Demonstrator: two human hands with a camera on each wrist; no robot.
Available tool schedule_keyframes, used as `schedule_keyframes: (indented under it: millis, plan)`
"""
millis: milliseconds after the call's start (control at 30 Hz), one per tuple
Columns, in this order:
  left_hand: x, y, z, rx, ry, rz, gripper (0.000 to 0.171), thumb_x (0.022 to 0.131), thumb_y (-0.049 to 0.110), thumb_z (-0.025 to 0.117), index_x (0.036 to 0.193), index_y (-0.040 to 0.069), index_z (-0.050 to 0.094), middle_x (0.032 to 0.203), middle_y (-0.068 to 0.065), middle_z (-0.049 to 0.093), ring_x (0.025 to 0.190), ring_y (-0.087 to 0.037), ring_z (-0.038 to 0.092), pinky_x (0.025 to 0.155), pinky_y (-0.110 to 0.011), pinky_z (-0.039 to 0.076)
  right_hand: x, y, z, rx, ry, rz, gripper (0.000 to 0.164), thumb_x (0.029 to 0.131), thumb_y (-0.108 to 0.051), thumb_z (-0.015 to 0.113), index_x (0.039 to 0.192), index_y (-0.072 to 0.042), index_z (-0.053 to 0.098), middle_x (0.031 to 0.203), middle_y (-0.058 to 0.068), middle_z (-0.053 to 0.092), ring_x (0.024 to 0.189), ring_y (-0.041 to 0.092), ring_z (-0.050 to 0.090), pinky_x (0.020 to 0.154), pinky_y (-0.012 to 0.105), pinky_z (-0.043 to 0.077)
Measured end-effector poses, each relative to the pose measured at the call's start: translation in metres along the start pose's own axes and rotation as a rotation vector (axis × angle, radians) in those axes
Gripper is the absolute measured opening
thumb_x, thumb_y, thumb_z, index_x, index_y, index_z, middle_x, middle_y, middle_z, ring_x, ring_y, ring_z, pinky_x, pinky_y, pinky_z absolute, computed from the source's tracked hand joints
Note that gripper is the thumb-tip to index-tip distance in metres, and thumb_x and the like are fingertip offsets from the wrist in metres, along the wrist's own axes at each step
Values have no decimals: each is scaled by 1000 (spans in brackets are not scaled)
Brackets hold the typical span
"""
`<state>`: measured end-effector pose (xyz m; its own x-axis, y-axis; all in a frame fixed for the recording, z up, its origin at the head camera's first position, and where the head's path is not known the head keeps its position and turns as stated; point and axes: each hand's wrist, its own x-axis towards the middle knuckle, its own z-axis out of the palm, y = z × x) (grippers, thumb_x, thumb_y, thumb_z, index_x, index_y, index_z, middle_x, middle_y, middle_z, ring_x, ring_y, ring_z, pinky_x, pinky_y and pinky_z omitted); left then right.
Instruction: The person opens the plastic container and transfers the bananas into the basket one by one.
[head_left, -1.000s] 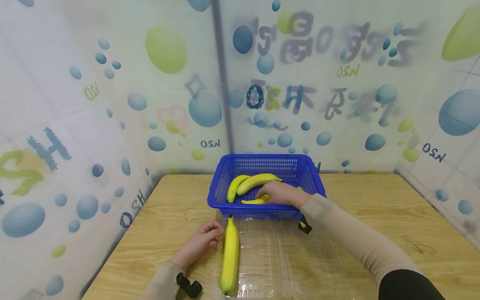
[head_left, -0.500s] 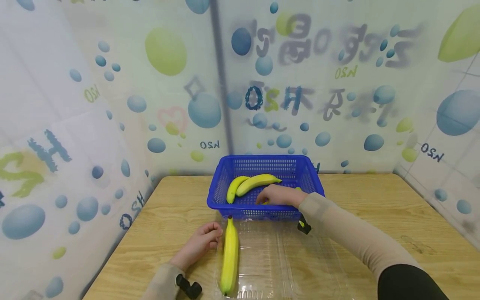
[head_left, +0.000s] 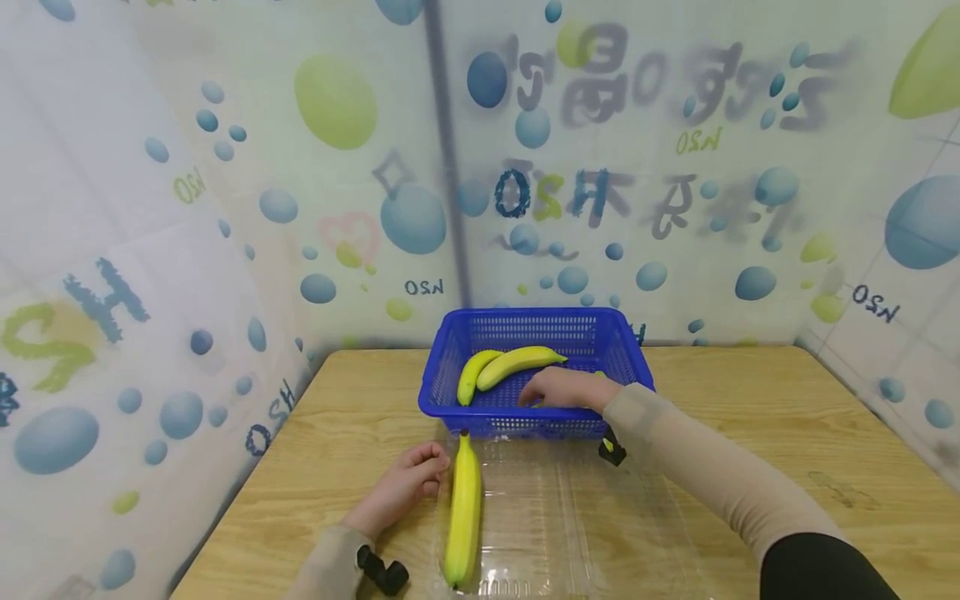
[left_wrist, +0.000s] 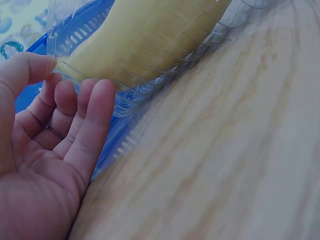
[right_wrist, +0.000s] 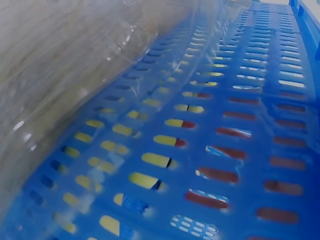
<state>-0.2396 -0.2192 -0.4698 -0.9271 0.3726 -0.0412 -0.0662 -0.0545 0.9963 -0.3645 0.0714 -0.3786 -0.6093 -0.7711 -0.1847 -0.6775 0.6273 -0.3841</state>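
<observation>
My left hand (head_left: pixel 408 483) is beside a clear plastic container (head_left: pixel 517 517). In the left wrist view its thumb and index finger (left_wrist: pixel 47 82) pinch the container's edge, the other fingers loosely bent. One yellow banana (head_left: pixel 463 517) lies lengthwise along the left of the container, stem towards the basket. My right hand (head_left: pixel 562 389) reaches over the front rim into a blue basket (head_left: pixel 536 410), fingers curled down round a banana mostly hidden by hand and rim. Through the basket's slots the right wrist view shows that banana (right_wrist: pixel 145 180). A curved banana (head_left: pixel 472 379) and a paler banana (head_left: pixel 521 364) lie further in.
The wooden table (head_left: pixel 360 392) stands against a patterned curtain (head_left: pixel 360 208) at the back and sides. The basket is behind the container, its front wall close to the container's far edge. A dark camera mount (head_left: pixel 611 450) hangs below the right wrist.
My right hand has lowered its banana behind the basket's front rim; its yellow end, visible a second ago, is now nearly hidden. The left hand and the banana in the container have stayed put.
</observation>
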Motion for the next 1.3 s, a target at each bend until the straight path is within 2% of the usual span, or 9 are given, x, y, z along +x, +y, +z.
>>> schedule_keyframes:
  millis: [100,233,333,500,633,833,1000,1133,1300]
  plan:
    - [1,0,0,5,1,2,8,97,13,55,91,10,53,81,0,50,72,-11,51,65,-24,48,-3,0,-4,-4,19,-19,28,95,-6,58,121,-11,67,119,1,66,114,20,59,95,34,47]
    - [1,1,0,0,-4,-3,8,97,14,56,92,9,52,82,-1,50,72,-11,51,65,-24,48,-11,-3,-15,45,64,-37,31,96,-9,59,126,-6,63,125,7,63,118,24,56,97,39,45]
    - [0,2,0,-9,-16,2,8,97,13,56,92,9,52,82,-1,50,72,-11,51,65,-24,47,-19,-8,-25,79,106,-53,33,96,-12,59,129,-8,61,128,8,61,120,25,55,97,42,45]
    - [-1,3,0,-21,-24,14,7,97,11,55,91,9,52,82,-1,50,72,-10,52,65,-24,48,-32,-23,-38,47,180,-143,35,95,-14,61,130,-11,61,128,6,61,119,22,55,99,42,44]
    - [-1,2,0,-29,-26,16,7,97,9,54,91,10,52,81,-1,50,71,-10,52,65,-24,48,-41,-43,-38,-14,220,-220,35,93,-19,65,128,-13,63,127,0,62,120,15,54,100,36,43]
    - [2,0,-2,-35,-44,24,8,97,8,52,90,11,52,80,0,50,71,-10,52,64,-23,48,-49,-76,-21,-177,226,-370,35,92,-24,68,126,-18,63,124,-5,61,114,9,55,97,28,44]
    - [3,-2,-3,-29,-58,39,8,98,7,51,91,11,53,81,1,51,72,-8,52,65,-23,48,-48,-97,3,-328,204,-508,38,89,-30,72,125,-21,64,122,-6,62,113,7,55,94,25,44]
    - [3,-2,-3,-27,-65,46,8,98,8,50,91,11,52,82,2,51,73,-8,52,65,-22,48,-42,-107,26,-482,194,-600,43,86,-38,73,126,-25,64,123,-7,62,115,8,54,94,28,44]
    - [3,-2,-3,-33,-69,43,9,99,9,50,91,11,53,83,1,52,73,-9,54,65,-22,48,-34,-112,49,-610,188,-695,47,81,-42,76,125,-27,64,124,-7,61,117,7,53,95,28,42]
